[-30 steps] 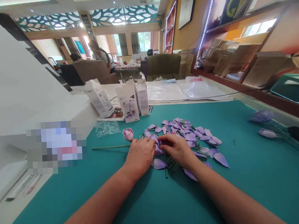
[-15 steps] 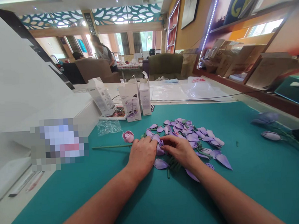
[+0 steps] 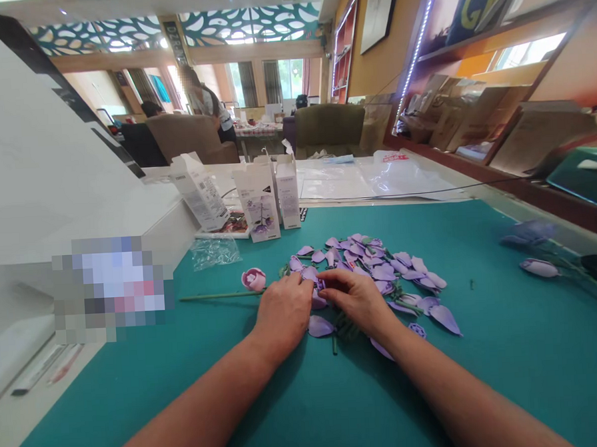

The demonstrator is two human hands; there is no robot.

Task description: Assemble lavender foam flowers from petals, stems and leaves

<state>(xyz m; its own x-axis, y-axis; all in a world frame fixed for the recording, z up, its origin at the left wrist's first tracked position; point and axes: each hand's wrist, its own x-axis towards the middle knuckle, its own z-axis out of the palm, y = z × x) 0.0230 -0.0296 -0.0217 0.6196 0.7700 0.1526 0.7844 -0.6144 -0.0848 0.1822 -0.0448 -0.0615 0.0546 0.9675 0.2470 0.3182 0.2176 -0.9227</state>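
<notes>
My left hand and my right hand meet knuckles-up over a heap of purple petal pieces on the teal mat. Their fingertips pinch a small purple piece between them. Beneath the hands lie dark green stem pieces and a loose petal. A thin green stem runs left from my left hand. A pink rosebud rests just above that stem.
Three white cartons stand at the mat's far edge, with a clear plastic bag in front of them. Finished purple flowers lie at the right. A white ledge borders the left. People sit and stand far behind.
Both hands stay together on the small purple piece, with only slight finger shifts. The person standing in the background has moved a little to the right.
</notes>
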